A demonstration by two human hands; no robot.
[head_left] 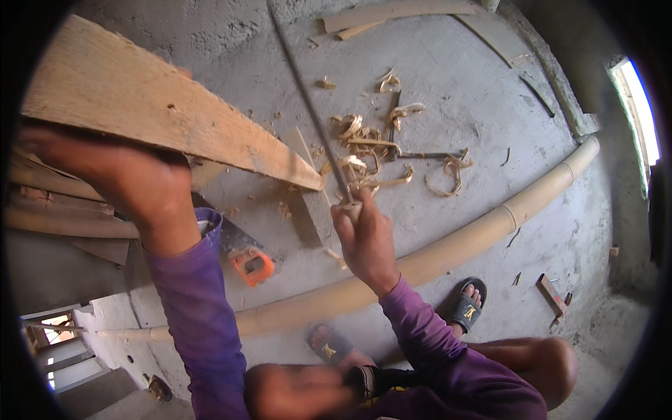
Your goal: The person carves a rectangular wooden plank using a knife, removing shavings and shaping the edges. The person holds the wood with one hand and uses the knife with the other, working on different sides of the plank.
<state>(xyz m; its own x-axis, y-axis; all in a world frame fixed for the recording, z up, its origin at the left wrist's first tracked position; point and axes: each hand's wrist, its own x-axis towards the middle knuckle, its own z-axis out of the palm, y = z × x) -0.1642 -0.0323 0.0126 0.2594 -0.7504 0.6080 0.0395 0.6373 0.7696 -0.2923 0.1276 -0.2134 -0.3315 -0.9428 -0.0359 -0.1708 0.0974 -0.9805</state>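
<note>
My left hand is closed on the lower edge of a tapering wooden plank, its fingers partly hidden. The plank slants across the upper left, its narrow end pointing at the middle. In my right fist is the pale handle of a long-bladed knife. The dark blade, looking thin from this angle, points up and away, just right of the plank's narrow end. Curled wood shavings lie on the floor beyond my right hand.
A long bamboo pole crosses the concrete floor beside my sandalled feet. An orange-handled handsaw lies below the plank. Dark thin bars lie among the shavings. At right is a small L-shaped tool; split bamboo lies at the far side.
</note>
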